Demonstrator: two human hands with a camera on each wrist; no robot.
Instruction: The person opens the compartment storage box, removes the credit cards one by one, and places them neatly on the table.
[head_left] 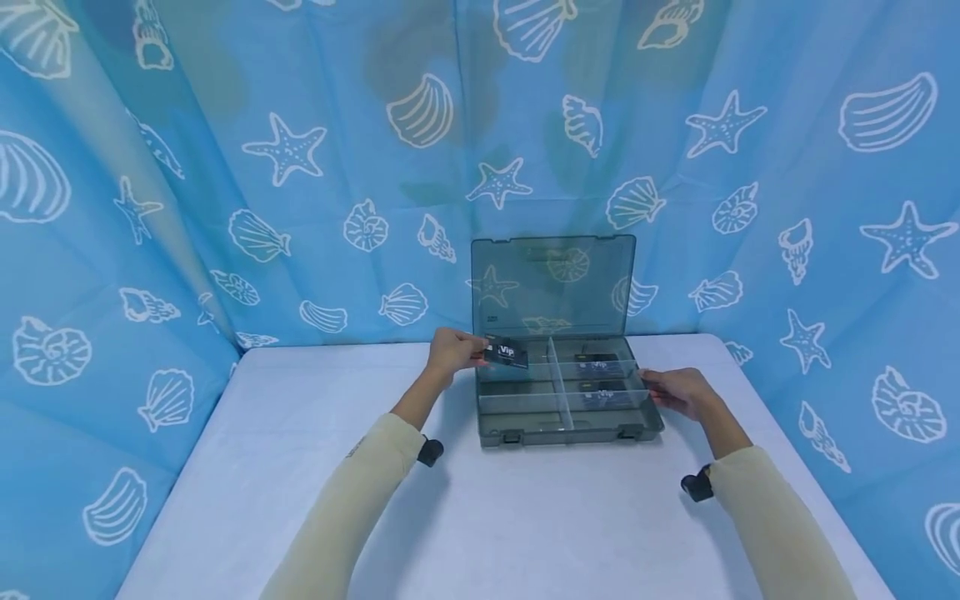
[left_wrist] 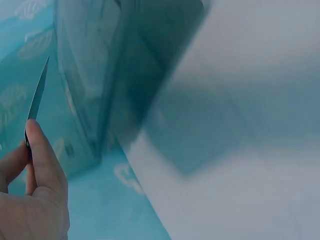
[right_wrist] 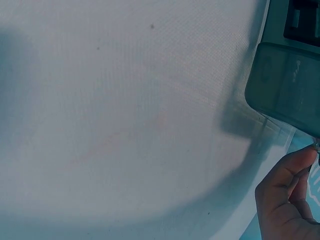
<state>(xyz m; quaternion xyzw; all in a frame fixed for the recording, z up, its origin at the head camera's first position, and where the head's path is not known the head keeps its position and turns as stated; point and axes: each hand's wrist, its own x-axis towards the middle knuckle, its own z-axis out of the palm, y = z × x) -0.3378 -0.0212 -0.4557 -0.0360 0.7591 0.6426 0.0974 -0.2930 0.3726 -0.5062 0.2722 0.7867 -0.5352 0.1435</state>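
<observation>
A grey see-through plastic compartment box [head_left: 525, 437] lies on the table with its lid [head_left: 553, 283] raised at the back. Between thumb and fingers, my left hand [head_left: 452, 354] pinches a black card [head_left: 507, 353] marked "Vip", held over the box's back left compartment. From the left wrist the card [left_wrist: 38, 95] shows edge-on above the fingertips. Two more dark cards, one farther back [head_left: 596, 365] and another card [head_left: 606, 396] nearer, sit in the right-hand compartments. My right hand [head_left: 678, 392] grips the box's right side wall; its fingertips are partly cut off in the right wrist view.
A white-covered table [head_left: 555, 517] bears the box near its back edge. Behind and at both sides hangs a blue curtain [head_left: 360, 275] with white shell and starfish prints. Clear dividers [head_left: 559, 383] split the box. Two latches [head_left: 512, 437] stand along its front.
</observation>
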